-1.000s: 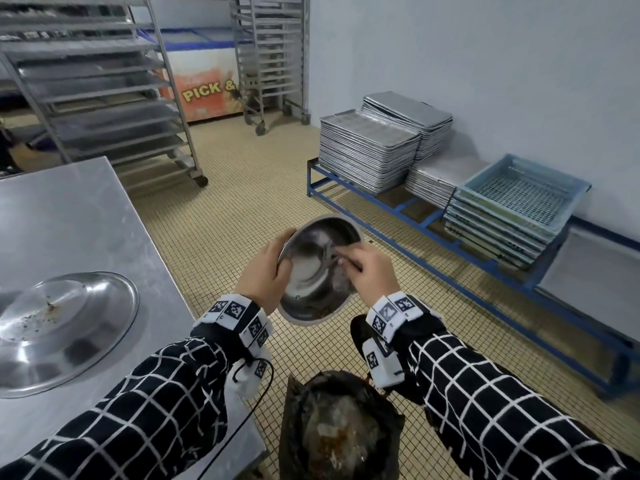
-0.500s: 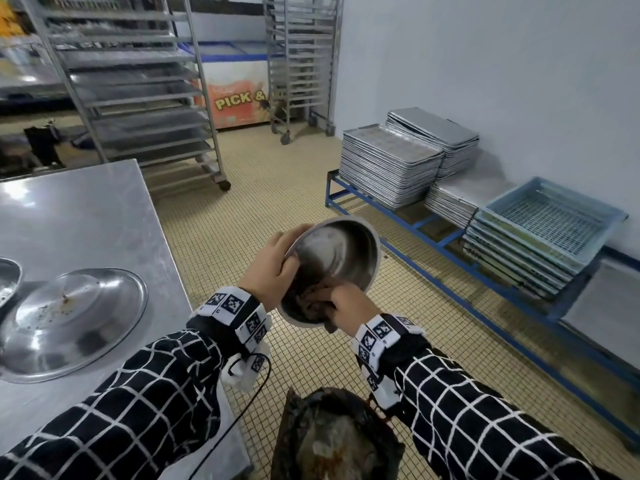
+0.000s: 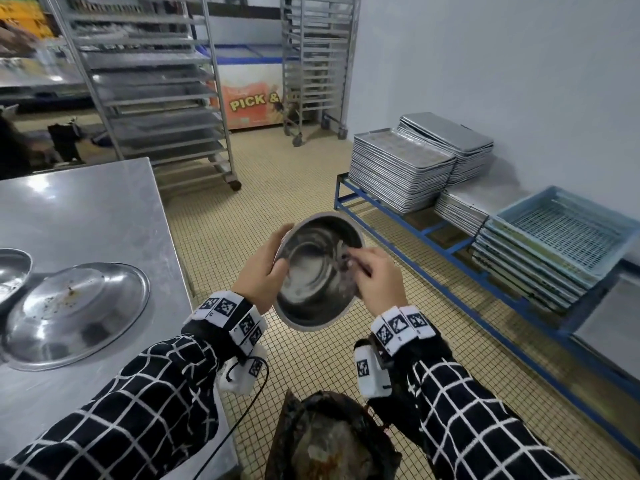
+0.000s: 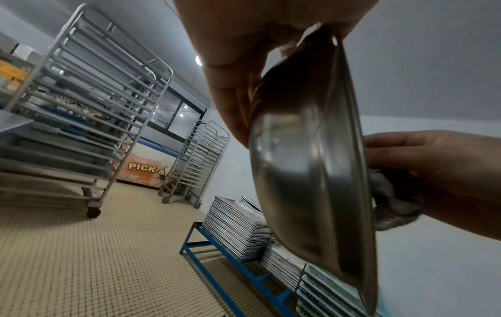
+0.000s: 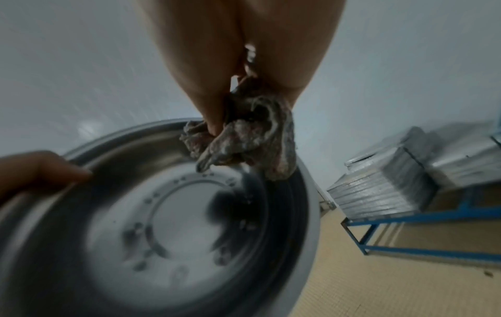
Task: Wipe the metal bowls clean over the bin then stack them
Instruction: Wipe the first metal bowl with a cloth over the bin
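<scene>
Both hands work in front of me, above the floor. From the head view, my left hand [image 3: 261, 271] grips the rim of a metal bowl [image 3: 317, 271], thumb inside and fingers behind, tilting its opening toward me; my right hand [image 3: 375, 275] is curled around a grey rag [image 3: 344, 263] pressed to the bowl's inner right wall. A bin [image 3: 332, 441] lined with a dark bag stands on the tiled floor below the bowl. On the steel table [image 3: 86, 209] to my left lie two more metal dishes. From the left wrist view, I see the bowl's outside edge-on, fingers [image 4: 230, 103] wrapped against it. From the right wrist view, thumb and fingers pinch the crumpled rag just inside the rim, over the blurred, smeared base.
</scene>
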Demonstrator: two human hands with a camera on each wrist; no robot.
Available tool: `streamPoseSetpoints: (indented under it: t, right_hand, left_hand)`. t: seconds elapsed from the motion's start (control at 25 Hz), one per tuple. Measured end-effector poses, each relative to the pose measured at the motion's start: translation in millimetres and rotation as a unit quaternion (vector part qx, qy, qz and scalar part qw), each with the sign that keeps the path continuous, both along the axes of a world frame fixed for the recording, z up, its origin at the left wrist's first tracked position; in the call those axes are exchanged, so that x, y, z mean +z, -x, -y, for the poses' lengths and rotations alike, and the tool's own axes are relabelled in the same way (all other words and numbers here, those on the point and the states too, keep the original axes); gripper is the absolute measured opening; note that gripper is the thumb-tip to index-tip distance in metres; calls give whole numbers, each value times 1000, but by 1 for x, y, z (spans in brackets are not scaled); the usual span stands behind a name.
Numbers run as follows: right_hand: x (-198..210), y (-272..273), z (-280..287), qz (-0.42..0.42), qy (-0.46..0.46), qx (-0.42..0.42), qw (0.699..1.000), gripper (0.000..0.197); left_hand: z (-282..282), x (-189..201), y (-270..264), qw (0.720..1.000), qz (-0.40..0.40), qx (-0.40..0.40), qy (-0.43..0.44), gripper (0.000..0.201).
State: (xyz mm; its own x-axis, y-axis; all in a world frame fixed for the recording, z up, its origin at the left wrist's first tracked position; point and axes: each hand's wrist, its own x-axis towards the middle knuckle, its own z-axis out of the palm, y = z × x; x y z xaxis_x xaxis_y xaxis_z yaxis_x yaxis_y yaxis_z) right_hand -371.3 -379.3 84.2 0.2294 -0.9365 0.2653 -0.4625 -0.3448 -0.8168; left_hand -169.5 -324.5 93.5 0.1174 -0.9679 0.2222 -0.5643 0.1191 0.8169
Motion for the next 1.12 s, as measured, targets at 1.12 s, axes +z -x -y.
streamPoseSetpoints:
  t: [1.12]
  right_hand:
    - [-23, -35, -53, -107, 74, 283, 950, 51]
  left_hand:
    - [-13, 31, 15, 978, -175, 66, 89, 40]
